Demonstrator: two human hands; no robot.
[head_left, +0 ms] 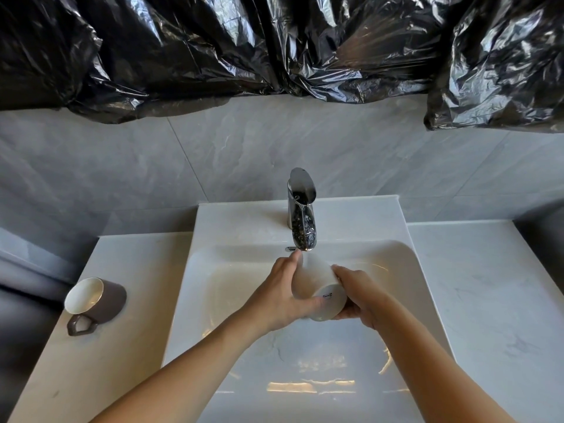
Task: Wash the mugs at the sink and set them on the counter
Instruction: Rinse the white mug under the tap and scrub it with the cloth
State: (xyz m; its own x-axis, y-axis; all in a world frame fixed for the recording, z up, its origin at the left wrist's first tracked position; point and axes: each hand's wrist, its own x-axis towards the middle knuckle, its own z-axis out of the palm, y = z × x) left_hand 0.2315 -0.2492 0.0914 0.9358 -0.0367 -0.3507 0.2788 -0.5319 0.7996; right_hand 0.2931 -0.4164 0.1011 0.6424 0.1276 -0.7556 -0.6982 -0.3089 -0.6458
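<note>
Over the sink (pixel 195 300): white mug (pixel 317 291) tipped sideways, gripped between both hands
left hand (pixel 282 296): wrapped round its side
right hand (pixel 361 296): cupping its base

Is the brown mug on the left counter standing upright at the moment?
No, the brown mug lies on its side on the counter left of the sink, its white inside facing the camera and its handle resting on the surface.

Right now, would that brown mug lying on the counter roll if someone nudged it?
Probably not far. The brown mug lies on its side on the counter, its handle seemingly touching the surface, which should check rolling. It looks like glazed ceramic: stiff, likely slippery when wet, and apt to chip if dropped.
</note>
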